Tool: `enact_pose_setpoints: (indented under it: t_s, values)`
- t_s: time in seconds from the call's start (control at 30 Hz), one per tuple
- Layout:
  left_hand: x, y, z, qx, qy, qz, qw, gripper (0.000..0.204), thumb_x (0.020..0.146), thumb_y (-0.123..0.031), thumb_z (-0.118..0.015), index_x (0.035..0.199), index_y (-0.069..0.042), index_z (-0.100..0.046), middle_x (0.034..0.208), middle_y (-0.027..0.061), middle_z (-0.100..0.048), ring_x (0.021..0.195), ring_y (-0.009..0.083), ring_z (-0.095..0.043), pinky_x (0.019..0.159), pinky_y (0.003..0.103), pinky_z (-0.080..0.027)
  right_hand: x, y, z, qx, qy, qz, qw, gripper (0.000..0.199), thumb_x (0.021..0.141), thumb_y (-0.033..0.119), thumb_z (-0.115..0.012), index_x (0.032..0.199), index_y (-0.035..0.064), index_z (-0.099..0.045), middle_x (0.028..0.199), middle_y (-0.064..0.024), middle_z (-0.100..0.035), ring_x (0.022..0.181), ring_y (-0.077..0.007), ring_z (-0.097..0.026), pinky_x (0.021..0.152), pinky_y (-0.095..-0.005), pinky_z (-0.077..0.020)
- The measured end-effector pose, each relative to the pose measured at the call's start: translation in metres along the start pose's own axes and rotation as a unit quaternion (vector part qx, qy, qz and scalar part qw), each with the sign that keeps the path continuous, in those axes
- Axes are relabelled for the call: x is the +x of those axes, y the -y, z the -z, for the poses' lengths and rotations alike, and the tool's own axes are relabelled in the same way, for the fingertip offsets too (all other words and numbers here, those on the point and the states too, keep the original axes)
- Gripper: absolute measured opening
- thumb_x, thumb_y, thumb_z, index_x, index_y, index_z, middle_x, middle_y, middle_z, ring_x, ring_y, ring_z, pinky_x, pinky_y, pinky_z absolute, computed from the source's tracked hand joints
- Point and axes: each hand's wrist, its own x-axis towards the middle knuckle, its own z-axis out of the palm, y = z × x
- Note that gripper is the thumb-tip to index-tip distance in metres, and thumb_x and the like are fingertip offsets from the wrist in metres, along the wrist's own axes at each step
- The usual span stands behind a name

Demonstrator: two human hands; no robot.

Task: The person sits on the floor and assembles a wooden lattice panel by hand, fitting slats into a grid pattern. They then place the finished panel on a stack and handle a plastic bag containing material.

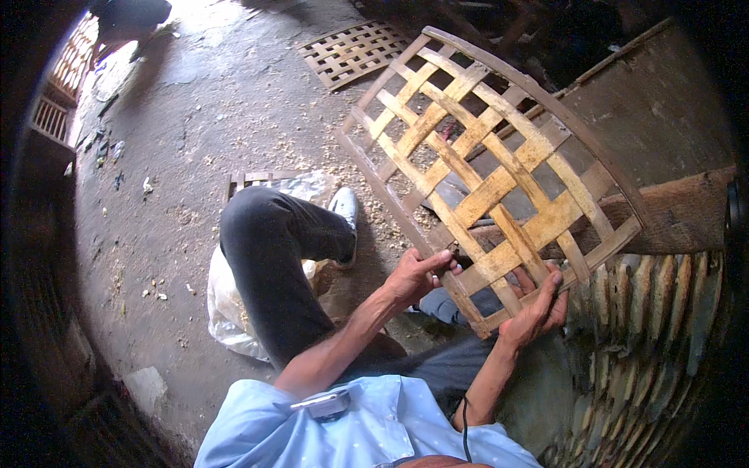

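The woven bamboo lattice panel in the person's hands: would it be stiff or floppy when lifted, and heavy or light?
The woven bamboo lattice panel is probably fairly stiff: it stands tilted, held only at its lower end by the left hand and right hand, without sagging. It looks light, being thin strips with open gaps. Its curved frame suggests some springy flex.

The right hand (537, 306) has its fingertips hidden behind the woven bamboo panel (488, 168); the figure (129, 17) at top left is cut off by the edge.
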Motion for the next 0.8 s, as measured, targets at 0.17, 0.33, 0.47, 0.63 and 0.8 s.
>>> enact_pose_setpoints:
  t_s: [0.17,0.33,0.47,0.63,0.8]
  values:
    - [-0.002,0.003,-0.008,-0.031,-0.028,-0.024,0.999,0.028,0.091,-0.020,-0.070,0.110,-0.002,-0.059,0.099,0.0046,-0.062,0.087,0.0147,-0.062,0.079,0.034,-0.055,-0.006,0.008,-0.003,-0.012,-0.002,-0.001,1.000,0.041,0.098,0.036,-0.059,0.114,-0.0011,-0.059,0.108,-0.0182,-0.065,0.080,-0.0282,-0.071,0.056,-0.0325,-0.0573]
    - [-0.004,-0.007,-0.014,0.034,-0.092,-0.038,0.994,0.036,0.093,-0.027,-0.069,0.113,0.001,-0.059,0.097,0.0067,-0.063,0.083,0.0156,-0.064,0.074,0.032,-0.058,-0.002,0.004,0.003,-0.018,0.006,-0.026,0.999,0.040,0.098,0.036,-0.059,0.115,0.0000,-0.059,0.108,-0.0176,-0.065,0.081,-0.0268,-0.071,0.059,-0.0337,-0.0572]
    - [-0.004,-0.003,-0.014,0.036,-0.076,-0.053,0.995,0.041,0.091,-0.030,-0.073,0.112,0.001,-0.059,0.095,0.0043,-0.061,0.082,0.0152,-0.063,0.073,0.031,-0.057,-0.002,0.007,0.002,-0.014,0.009,-0.014,1.000,0.040,0.098,0.036,-0.058,0.115,-0.0004,-0.059,0.104,-0.0173,-0.067,0.077,-0.0252,-0.071,0.053,-0.0305,-0.0556]
    - [-0.002,-0.003,-0.010,0.097,-0.082,-0.068,0.990,0.038,0.093,-0.034,-0.069,0.110,0.000,-0.063,0.092,0.0076,-0.066,0.081,0.0147,-0.065,0.076,0.032,-0.058,0.000,0.011,0.001,-0.027,0.027,0.000,0.999,0.040,0.099,0.036,-0.057,0.116,-0.0009,-0.058,0.104,-0.0165,-0.067,0.078,-0.0252,-0.072,0.052,-0.0301,-0.0554]
    - [-0.005,-0.018,-0.011,0.517,-0.159,0.084,0.837,0.052,0.094,-0.050,-0.058,0.097,0.001,-0.066,0.086,0.0164,-0.070,0.087,0.0251,-0.070,0.078,0.042,-0.055,0.012,0.015,0.010,-0.089,0.088,0.046,0.991,0.035,0.102,0.030,-0.054,0.114,-0.0020,-0.059,0.105,-0.0149,-0.068,0.078,-0.0245,-0.072,0.054,-0.0303,-0.0570]
